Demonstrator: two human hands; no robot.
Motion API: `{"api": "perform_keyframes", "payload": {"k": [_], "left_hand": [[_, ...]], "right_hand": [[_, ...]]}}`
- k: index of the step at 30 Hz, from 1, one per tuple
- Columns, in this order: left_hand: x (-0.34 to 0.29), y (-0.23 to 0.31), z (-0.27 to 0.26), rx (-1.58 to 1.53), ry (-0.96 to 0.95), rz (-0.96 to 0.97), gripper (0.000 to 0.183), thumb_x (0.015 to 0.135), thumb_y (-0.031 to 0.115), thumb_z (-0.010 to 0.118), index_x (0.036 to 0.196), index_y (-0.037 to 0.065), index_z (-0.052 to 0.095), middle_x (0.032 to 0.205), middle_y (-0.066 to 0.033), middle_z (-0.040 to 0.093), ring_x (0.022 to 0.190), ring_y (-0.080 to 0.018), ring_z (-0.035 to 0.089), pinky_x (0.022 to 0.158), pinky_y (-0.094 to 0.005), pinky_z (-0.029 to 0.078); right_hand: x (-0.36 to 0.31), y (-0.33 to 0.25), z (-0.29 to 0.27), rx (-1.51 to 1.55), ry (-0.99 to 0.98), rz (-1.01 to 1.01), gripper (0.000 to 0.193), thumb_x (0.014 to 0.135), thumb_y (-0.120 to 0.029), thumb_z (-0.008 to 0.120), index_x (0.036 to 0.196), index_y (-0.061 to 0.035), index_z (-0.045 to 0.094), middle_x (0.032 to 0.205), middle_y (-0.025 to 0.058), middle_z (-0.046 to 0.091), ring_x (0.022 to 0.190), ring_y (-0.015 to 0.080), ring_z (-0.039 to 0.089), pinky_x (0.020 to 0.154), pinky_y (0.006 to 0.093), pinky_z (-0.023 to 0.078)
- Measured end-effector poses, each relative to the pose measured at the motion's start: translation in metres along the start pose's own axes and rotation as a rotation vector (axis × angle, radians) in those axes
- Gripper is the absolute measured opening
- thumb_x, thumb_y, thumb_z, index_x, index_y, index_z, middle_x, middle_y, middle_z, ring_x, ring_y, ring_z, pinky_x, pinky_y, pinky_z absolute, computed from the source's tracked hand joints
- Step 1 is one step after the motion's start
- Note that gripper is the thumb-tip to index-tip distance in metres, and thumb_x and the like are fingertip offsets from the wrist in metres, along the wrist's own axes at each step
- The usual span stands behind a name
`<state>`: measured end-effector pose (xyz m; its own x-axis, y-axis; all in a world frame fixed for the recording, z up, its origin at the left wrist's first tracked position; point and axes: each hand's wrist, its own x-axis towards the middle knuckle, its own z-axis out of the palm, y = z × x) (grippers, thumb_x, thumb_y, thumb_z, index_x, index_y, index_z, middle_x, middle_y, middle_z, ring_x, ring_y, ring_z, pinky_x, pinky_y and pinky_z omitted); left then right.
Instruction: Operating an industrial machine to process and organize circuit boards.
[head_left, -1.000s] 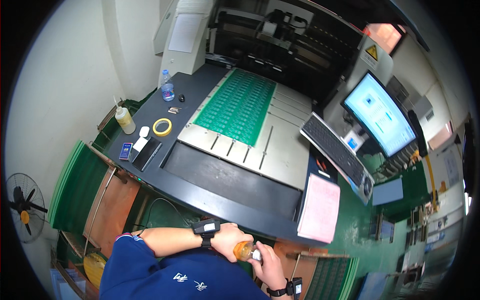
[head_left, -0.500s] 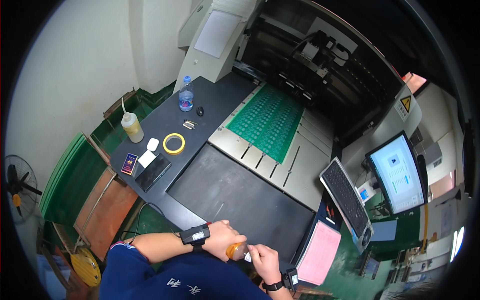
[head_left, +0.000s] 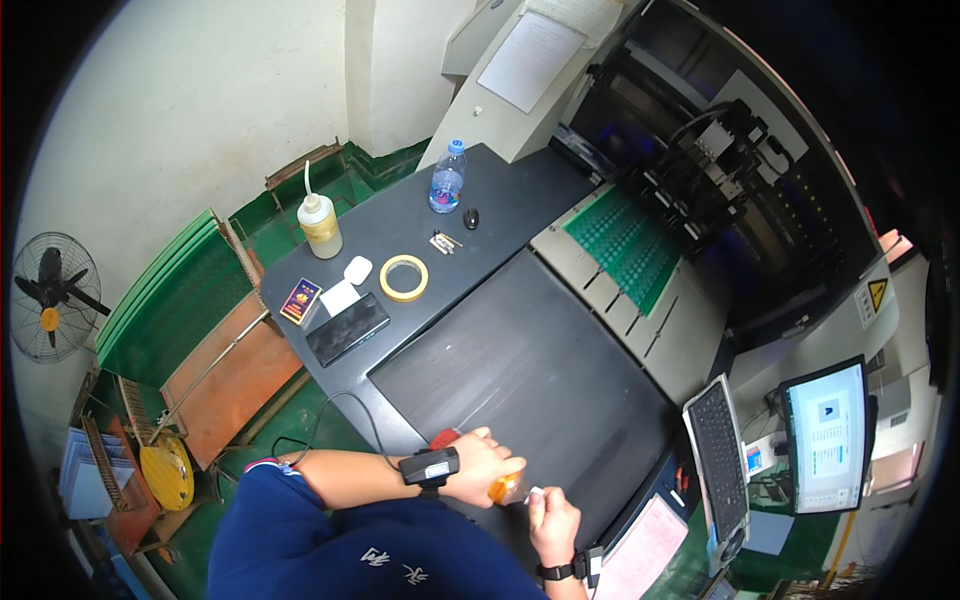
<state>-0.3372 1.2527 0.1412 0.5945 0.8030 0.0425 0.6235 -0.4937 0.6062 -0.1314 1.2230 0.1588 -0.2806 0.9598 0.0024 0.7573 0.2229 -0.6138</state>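
Note:
My left hand point(head_left: 482, 468) is closed around a small see-through object with an orange part point(head_left: 503, 489), possibly a little bottle; its exact kind is unclear. My right hand point(head_left: 555, 522) is beside it, thumb and fingers pinching a small white piece point(head_left: 536, 493), perhaps a cap. Both hands are over the near edge of the dark machine table point(head_left: 520, 350). A red round part point(head_left: 445, 438) shows just beyond my left wrist. Each wrist wears a black strapped device; a cable runs near the left one.
On the left table stand a squeeze bottle point(head_left: 320, 228) and water bottle point(head_left: 448, 178), with yellow tape point(head_left: 404, 278), a phone point(head_left: 348, 330) and a mouse point(head_left: 471, 218). Perforated green boards point(head_left: 625, 245) lie on the machine bed. Rightward are a keyboard point(head_left: 716, 455), monitor point(head_left: 826, 435) and pink sheets point(head_left: 640, 550).
The machine bed with the green boards has slid farther back under the machine head. My right hand has drawn slightly away from the orange object with the white piece. The view has shifted.

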Motion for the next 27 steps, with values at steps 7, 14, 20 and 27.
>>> {"api": "perform_keyframes", "payload": {"k": [7,14,20,27], "left_hand": [[0.016,-0.004,0.001,0.000,0.109,0.041,0.055,0.055,0.025,0.074,0.105,0.010,0.056,0.090,-0.0055,0.062,0.085,-0.0205,0.061,0.075,-0.0352,0.040],[0.020,-0.076,-0.084,-0.400,0.531,-0.442,0.061,0.057,0.027,0.079,0.106,0.004,0.052,0.092,-0.0117,0.062,0.088,-0.0241,0.062,0.075,-0.0332,0.051],[0.006,-0.187,-0.147,-0.282,1.014,-0.586,0.066,0.056,0.021,0.083,0.110,0.004,0.049,0.095,-0.0096,0.061,0.088,-0.0216,0.061,0.081,-0.0333,0.049],[-0.007,-0.301,-0.158,-0.044,1.271,-0.792,0.062,0.057,0.028,0.084,0.106,0.003,0.055,0.101,-0.0117,0.062,0.095,-0.0237,0.060,0.084,-0.0368,0.047]], "right_hand": [[0.005,0.013,-0.009,0.333,-0.121,0.307,0.031,0.093,-0.026,0.049,0.076,-0.0013,0.057,0.057,0.0084,0.057,0.050,0.0213,0.055,0.048,0.0320,0.042],[-0.019,0.029,0.014,0.472,-0.240,0.500,0.037,0.096,-0.029,0.044,0.079,0.0000,0.060,0.059,0.0043,0.056,0.055,0.0110,0.052,0.053,0.0264,0.042],[-0.055,0.053,0.028,0.167,-0.338,0.498,0.030,0.090,-0.030,0.054,0.085,-0.0008,0.061,0.068,0.0141,0.062,0.062,0.0254,0.061,0.061,0.0339,0.047],[-0.068,0.055,0.020,0.084,-0.248,0.552,0.031,0.088,-0.034,0.051,0.088,-0.0059,0.063,0.078,0.0169,0.064,0.079,0.0357,0.061,0.071,0.0426,0.048]]}}
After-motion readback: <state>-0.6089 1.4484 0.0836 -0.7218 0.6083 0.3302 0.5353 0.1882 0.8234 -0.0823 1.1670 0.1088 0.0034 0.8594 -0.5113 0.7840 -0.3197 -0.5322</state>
